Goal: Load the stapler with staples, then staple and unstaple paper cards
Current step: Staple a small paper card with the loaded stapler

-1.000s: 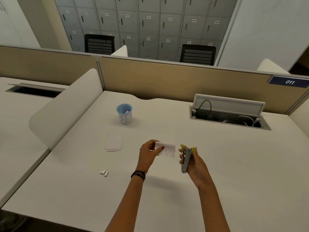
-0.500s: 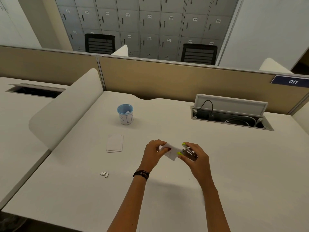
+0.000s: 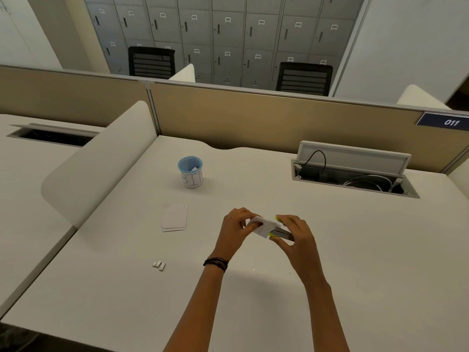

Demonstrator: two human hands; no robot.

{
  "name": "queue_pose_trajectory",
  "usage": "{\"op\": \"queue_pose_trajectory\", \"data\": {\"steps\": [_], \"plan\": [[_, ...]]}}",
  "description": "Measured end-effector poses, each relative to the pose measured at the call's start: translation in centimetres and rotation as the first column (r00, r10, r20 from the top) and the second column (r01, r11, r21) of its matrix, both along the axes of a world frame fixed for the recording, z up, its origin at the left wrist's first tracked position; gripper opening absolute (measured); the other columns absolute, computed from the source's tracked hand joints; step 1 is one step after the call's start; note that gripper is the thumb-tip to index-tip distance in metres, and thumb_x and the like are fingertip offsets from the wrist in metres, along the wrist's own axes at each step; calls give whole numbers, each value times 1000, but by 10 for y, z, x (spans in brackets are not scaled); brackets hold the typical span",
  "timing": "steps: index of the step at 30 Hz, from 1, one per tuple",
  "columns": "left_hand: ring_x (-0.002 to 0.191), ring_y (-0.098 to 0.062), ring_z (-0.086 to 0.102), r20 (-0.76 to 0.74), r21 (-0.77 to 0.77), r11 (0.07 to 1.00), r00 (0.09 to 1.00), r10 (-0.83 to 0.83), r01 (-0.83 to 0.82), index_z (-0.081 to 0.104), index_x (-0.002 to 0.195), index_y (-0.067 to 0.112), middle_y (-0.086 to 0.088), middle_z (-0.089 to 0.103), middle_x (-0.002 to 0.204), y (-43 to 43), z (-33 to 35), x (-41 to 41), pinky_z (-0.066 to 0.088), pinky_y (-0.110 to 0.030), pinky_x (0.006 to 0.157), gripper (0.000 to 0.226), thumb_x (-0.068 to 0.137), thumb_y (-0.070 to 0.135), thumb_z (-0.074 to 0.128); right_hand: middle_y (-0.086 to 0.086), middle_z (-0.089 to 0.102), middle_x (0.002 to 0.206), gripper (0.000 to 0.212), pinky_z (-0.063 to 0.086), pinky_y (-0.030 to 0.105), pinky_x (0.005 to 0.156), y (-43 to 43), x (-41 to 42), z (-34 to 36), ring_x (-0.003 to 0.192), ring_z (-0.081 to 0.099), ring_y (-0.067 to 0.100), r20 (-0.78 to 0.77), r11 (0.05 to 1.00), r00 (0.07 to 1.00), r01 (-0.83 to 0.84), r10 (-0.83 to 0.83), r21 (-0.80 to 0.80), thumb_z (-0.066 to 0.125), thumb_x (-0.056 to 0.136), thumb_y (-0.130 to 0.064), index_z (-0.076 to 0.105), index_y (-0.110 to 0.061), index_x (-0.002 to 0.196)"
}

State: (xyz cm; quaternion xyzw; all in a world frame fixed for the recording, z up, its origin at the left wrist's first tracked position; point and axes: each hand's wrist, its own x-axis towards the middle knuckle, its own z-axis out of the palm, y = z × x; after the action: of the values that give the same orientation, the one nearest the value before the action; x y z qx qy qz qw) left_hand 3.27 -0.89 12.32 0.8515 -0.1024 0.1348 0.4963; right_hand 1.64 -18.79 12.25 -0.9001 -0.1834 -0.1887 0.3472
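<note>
White surface (image 3: 355, 250) runs wide, left hand (image 3: 234, 228) and right hand (image 3: 295, 235) meeting above its middle. Blue-rimmed cup (image 3: 190, 172) stands well behind, spare card stack (image 3: 174, 217) lies off to the left. Right hand is wrapped round the grey-and-lime stapler (image 3: 279, 231), its mouth over the small paper card (image 3: 261, 226) that the left hand pinches. Staple strips (image 3: 159, 264) wait near the front. My worry: the card is held at one side only, so a squeeze could skew it or nip a fingertip
</note>
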Motion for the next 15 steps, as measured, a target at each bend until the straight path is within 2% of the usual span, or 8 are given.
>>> {"op": "queue_pose_trajectory", "data": {"steps": [2, 4, 7, 11, 15], "plan": [[74, 5, 46, -3, 0, 1000, 1000, -10, 10, 74, 94, 11, 1, 66, 82, 0, 0, 1, 39, -10, 62, 14, 84, 17, 68, 12, 65, 109, 53, 51, 33, 81, 0, 1, 0, 96, 61, 29, 6, 1000, 1000, 2, -2, -11, 81, 66, -11, 61, -7, 116], [74, 4, 46, -7, 1, 1000, 1000, -18, 18, 74, 92, 13, 11, 61, 81, -1, -1, 2, 39, -10, 62, 12, 83, 19, 68, 11, 65, 109, 53, 51, 34, 81, 0, 2, -1, 97, 61, 28, -7, 1000, 1000, -1, 0, -13, 81, 67, -12, 61, -7, 116], [76, 0, 47, -16, -12, 1000, 1000, -22, 21, 73, 92, 17, 19, 58, 82, -2, -2, 3, 40, -13, 63, 10, 83, 19, 69, 10, 65, 109, 52, 48, 29, 83, 0, 4, -4, 97, 61, 26, -40, 1000, 999, -10, 10, -4, 81, 67, -17, 62, -7, 115], [79, 5, 56, -68, -113, 993, 996, -49, 41, 73, 92, 13, 13, 65, 83, -4, -1, 3, 45, -14, 68, 10, 84, 15, 68, 9, 65, 110, 49, 49, 27, 83, 3, 6, -8, 98, 60, 23, -138, 998, 989, -42, 49, 54, 78, 71, -20, 62, -6, 115], [75, 7, 56, -102, -140, 990, 995, -19, 4, 70, 94, 10, 2, 66, 88, -6, 0, 3, 48, -11, 64, 11, 84, 15, 67, -1, 62, 101, 40, 53, 21, 78, 8, 5, -5, 92, 61, 15, -280, 972, 955, -31, 97, 232, 77, 74, -20, 60, -15, 110]]}}
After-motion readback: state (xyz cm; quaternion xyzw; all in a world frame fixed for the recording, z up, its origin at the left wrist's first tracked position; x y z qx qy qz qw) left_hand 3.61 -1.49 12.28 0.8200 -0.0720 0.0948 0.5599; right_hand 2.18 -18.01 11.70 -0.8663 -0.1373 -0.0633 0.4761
